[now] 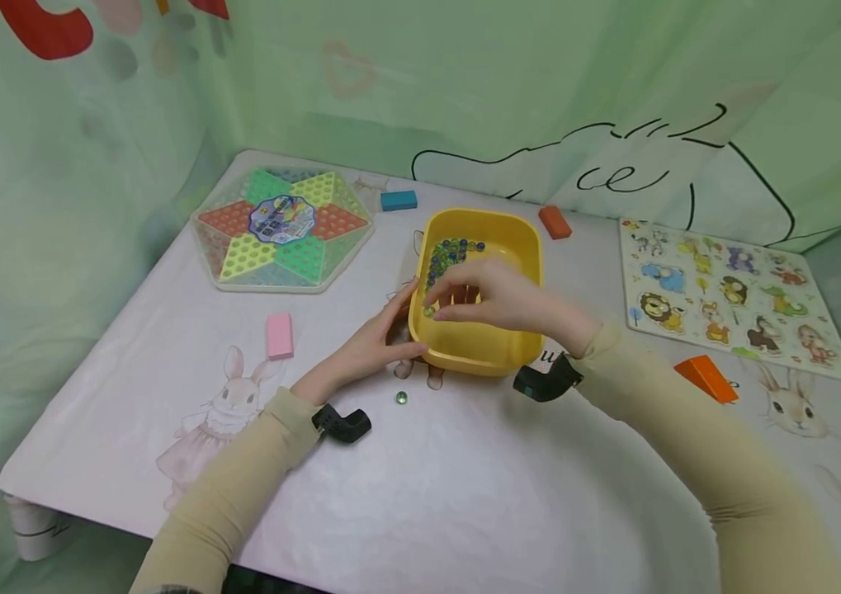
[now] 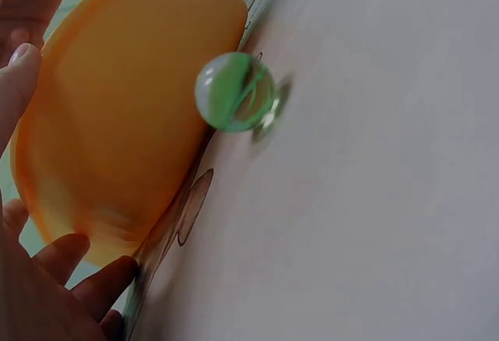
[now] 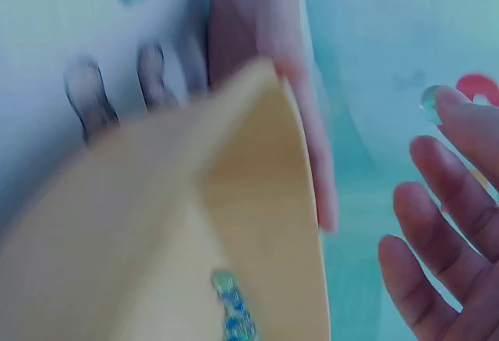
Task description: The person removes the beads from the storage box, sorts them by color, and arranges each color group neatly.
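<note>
Right grip point(image 1: 490, 297) pinches a marble point(image 1: 429, 312) over the tub's point(image 1: 517, 239) near-left rim; left grip point(image 1: 375, 342), fingers straight, presses its outer wall.

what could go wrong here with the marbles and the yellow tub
The right hand pinches a marble only at its fingertips above the yellow tub; it may slip and bounce out. A loose green marble lies on the table by the left hand; a sleeve might knock it off the edge. The left hand rests against the tub's outer wall, so a push might slide the tub.
</note>
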`<move>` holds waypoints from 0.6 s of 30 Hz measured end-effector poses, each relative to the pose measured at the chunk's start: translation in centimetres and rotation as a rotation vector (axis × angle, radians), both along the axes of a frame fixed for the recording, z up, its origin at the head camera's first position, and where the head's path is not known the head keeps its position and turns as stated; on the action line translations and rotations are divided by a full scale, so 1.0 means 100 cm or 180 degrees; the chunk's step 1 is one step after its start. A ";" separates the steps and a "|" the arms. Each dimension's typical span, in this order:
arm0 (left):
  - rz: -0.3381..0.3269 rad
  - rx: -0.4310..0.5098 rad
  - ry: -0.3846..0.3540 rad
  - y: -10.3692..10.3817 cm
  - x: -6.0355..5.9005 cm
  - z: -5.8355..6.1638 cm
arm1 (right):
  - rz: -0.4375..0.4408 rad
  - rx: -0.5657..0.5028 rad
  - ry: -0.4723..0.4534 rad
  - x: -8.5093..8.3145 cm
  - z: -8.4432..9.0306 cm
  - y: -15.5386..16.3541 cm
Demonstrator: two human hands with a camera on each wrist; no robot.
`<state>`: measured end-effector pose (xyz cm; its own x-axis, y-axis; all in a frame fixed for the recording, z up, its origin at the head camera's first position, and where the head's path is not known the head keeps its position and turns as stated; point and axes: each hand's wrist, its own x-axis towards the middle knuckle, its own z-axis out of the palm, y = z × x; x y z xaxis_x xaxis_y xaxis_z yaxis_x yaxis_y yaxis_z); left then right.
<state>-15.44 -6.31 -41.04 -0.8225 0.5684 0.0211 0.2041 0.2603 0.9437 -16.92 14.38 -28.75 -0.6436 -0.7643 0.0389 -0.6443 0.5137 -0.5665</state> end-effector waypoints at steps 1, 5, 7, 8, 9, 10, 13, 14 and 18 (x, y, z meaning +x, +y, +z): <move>-0.0005 -0.0004 -0.0014 0.000 0.000 0.001 | 0.0044 -0.0110 0.0027 0.005 -0.001 0.000; -0.0056 0.0016 -0.0031 -0.001 0.006 0.016 | 0.0132 -0.0420 0.0052 0.026 -0.005 0.000; -0.0075 0.0019 -0.0015 -0.001 0.010 0.024 | 0.0127 -0.0522 0.0020 0.036 -0.007 -0.002; -0.0082 0.0029 -0.0005 -0.002 0.012 0.028 | 0.0124 -0.0564 0.0013 0.041 -0.009 -0.002; -0.0086 0.0042 0.0009 -0.002 0.013 0.032 | 0.0116 -0.0599 0.0004 0.046 -0.011 -0.003; -0.0081 0.0054 0.0020 -0.002 0.013 0.032 | 0.0107 -0.0634 -0.0011 0.050 -0.014 -0.004; -0.0068 0.0069 0.0010 -0.002 0.014 0.033 | 0.0074 -0.0708 -0.0011 0.062 -0.025 -0.006; -0.0060 0.0073 0.0014 -0.002 0.014 0.033 | 0.0069 -0.0727 0.0000 0.065 -0.029 -0.007; -0.0030 0.0057 0.0030 -0.001 0.013 0.032 | 0.0056 -0.0759 0.0012 0.076 -0.048 -0.008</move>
